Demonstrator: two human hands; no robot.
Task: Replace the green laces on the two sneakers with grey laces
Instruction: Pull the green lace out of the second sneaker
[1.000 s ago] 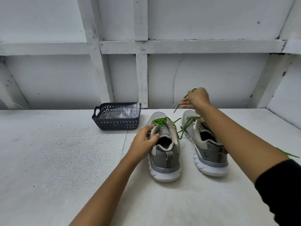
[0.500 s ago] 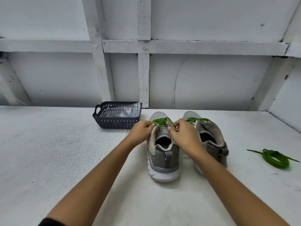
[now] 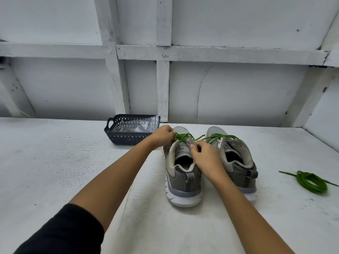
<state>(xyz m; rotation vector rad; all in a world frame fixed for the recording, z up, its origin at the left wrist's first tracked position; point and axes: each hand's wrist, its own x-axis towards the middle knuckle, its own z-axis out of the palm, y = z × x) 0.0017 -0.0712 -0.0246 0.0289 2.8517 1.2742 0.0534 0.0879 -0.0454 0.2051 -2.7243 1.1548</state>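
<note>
Two grey sneakers stand heels toward me on the white table, the left sneaker [image 3: 183, 177] beside the right sneaker [image 3: 238, 162]. Green laces [image 3: 183, 136] cross the left sneaker's top, and a green strand [image 3: 214, 137] runs over to the right sneaker. My left hand [image 3: 162, 135] pinches the green lace at the left sneaker's left eyelets. My right hand [image 3: 205, 158] pinches that sneaker's right eyelet flap, thumb pressed on it. A loose coiled green lace [image 3: 311, 181] lies at the right. No grey laces are visible.
A dark plastic basket [image 3: 111, 133] holding a crinkled clear bag [image 3: 135, 125] stands behind and left of the sneakers. A white panelled wall [image 3: 238, 92] closes the back of the table, and a side wall runs along the right.
My right hand came down from above the right sneaker to the left sneaker's eyelet flap. My left hand moved from the collar forward to the lace. The coiled green lace came into view.
</note>
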